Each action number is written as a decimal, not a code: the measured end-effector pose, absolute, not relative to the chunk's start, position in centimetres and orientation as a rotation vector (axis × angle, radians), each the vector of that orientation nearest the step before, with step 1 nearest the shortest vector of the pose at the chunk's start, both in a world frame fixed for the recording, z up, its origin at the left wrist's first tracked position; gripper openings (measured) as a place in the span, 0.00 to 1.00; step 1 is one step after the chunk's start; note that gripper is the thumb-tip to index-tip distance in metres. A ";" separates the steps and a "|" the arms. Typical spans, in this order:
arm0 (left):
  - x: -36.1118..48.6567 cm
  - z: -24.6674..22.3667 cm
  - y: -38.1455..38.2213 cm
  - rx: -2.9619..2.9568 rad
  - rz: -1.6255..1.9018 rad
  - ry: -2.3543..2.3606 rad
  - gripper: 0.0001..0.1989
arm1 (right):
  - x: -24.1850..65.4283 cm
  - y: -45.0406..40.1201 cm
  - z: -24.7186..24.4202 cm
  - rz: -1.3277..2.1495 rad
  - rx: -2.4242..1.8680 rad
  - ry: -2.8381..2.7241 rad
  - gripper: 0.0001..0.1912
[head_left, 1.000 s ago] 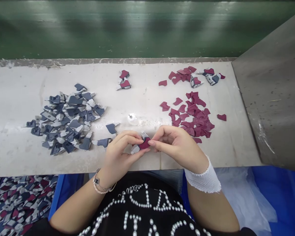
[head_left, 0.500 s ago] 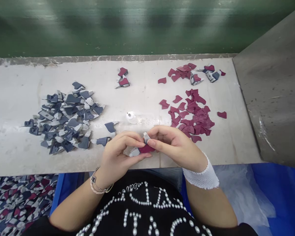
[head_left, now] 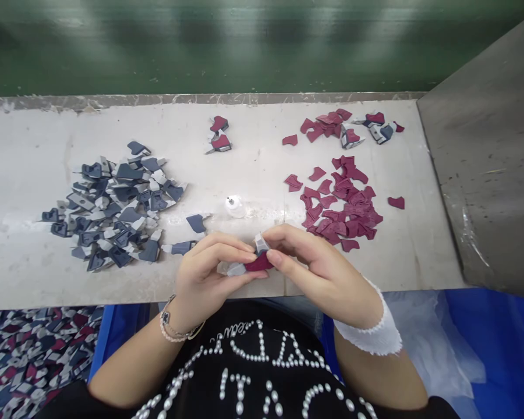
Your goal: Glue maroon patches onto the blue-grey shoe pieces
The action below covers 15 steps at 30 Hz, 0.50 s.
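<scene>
Between my two hands, over the front of the table, is a small plastic part (head_left: 258, 263) with a maroon face and grey-white ends. My left hand (head_left: 216, 265) pinches it from the left, thumb below and fingers above. From the right, my right hand (head_left: 305, 259) grips it too, with the thumb against the maroon face. The fingers hide some of its edges. Just left of my left hand lie two loose blue-grey parts (head_left: 196, 223). Beyond my hands stands a small white round container (head_left: 233, 203) with a dark tip.
A heap of blue-grey and white parts (head_left: 122, 212) covers the table's left. Maroon pieces (head_left: 349, 203) lie scattered on the right, with more behind. Two joined parts (head_left: 219, 134) sit at the back. A metal panel (head_left: 484, 157) stands right; a filled bin (head_left: 39, 355) is below left.
My right thumb and wrist have shifted slightly to the right, and more of the part's grey end shows. Both hands keep hold of the part.
</scene>
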<state>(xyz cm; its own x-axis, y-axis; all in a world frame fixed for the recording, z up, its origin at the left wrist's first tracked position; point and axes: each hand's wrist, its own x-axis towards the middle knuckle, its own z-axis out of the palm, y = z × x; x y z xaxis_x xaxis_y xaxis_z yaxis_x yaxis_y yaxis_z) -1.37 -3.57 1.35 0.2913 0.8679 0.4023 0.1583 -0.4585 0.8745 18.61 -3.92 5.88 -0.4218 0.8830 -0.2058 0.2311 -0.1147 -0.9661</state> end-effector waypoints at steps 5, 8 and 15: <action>-1.5 1.8 -3.8 1.787 1.203 0.884 0.18 | 18.7 -4.4 6.7 1.529 -1.257 -1.688 0.06; -1.4 1.9 -4.0 1.747 1.216 0.922 0.18 | 18.3 -4.5 6.6 1.436 -1.280 -1.736 0.06; -1.0 1.4 -3.9 1.561 1.276 0.934 0.16 | 17.9 -4.7 6.3 1.376 -1.284 -1.800 0.09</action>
